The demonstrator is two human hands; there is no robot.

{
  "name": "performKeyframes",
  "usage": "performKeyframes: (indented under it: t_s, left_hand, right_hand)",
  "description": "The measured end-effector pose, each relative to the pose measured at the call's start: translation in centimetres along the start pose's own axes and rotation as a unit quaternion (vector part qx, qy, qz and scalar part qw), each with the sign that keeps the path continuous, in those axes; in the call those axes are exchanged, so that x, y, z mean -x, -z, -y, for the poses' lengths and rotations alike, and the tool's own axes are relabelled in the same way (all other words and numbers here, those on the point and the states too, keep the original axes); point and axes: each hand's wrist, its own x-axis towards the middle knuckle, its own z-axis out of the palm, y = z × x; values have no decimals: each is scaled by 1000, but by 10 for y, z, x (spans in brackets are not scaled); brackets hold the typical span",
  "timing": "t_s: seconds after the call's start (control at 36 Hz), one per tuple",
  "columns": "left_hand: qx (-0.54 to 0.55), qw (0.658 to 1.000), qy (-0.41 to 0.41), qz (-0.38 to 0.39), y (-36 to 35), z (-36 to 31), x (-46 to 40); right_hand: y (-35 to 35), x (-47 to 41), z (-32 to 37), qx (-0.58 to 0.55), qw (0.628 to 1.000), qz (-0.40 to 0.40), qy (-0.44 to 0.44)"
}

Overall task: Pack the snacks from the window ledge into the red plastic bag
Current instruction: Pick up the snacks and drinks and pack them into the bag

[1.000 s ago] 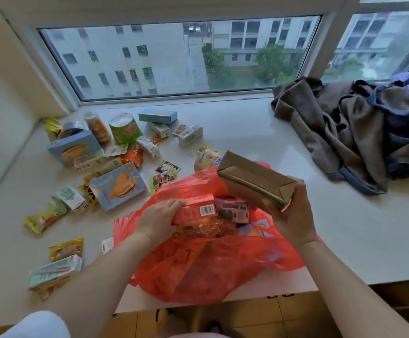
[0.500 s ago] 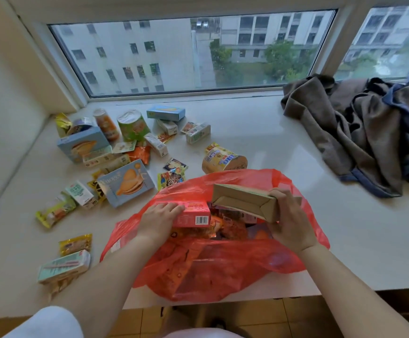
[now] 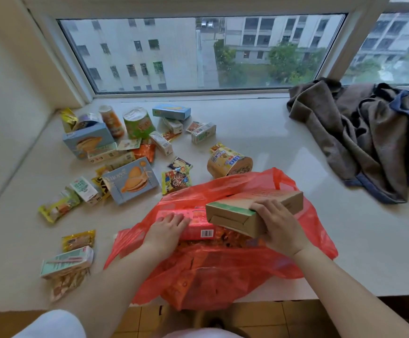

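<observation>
Right hand [image 3: 280, 228] grips brown box [image 3: 252, 211] over red bag [image 3: 223, 269] at ledge [image 3: 259, 142] front edge. Left hand [image 3: 166, 230], fingers flat, presses pink box [image 3: 199, 226] inside. Packing perhaps one-third done; most snacks [image 3: 130, 181] lie loose at 10 o'clock.

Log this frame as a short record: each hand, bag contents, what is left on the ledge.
left hand: fingers flat on the pink box
right hand: grips the brown box over the bag mouth
red bag: open, pink box and orange packets inside
ledge: many snacks left, among them a cup and blue box
clothes: piled right
</observation>
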Motion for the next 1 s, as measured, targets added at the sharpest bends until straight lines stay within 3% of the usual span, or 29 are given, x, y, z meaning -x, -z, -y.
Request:
performKeyframes:
  t_s: [0.06,0.17,0.22,0.33,0.39,0.47,0.61,0.75,0.89,0.94,1.0]
  left_hand:
    - [15,1000,0,8,-3,-7,0]
    - [38,985,-106,-129,1,-27,2]
    - [32,976,-145,-161,3,-45,10]
    - [-13,984,-167,-65,-26,-69,16]
    - [4,990,-137,-37,-26,-72,17]
    - [22,987,-140,-79,-25,-71,14]
    - [105,960,-231,-118,-21,-73,21]
    - [152,934,-238,-220,-19,-65,21]
    - [136,913,-224,-313,-15,-61,22]
    - [150,913,-196,-324,-12,-61,18]
    - [157,936,-139,-282,-5,-63,9]
  right_hand:
    - [-2,-2,-1,4,1000,5,-8]
    - [-10,-15,-1,22,999,24,-33]
    - [-13,-12,5,18,997,45,-56]
    - [-34,-11,18,14,993,100,-61]
    - [-36,-15,23,17,992,112,-60]
    - [-35,-28,26,21,993,107,-52]
    - [-32,-36,32,-5,996,81,-40]
    - [-45,-36,43,-15,996,83,8]
    - [-50,-21,32,-64,977,178,-102]
    - [-47,-14,24,-51,975,182,-116]
    - [-42,-8,17,-44,975,179,-122]
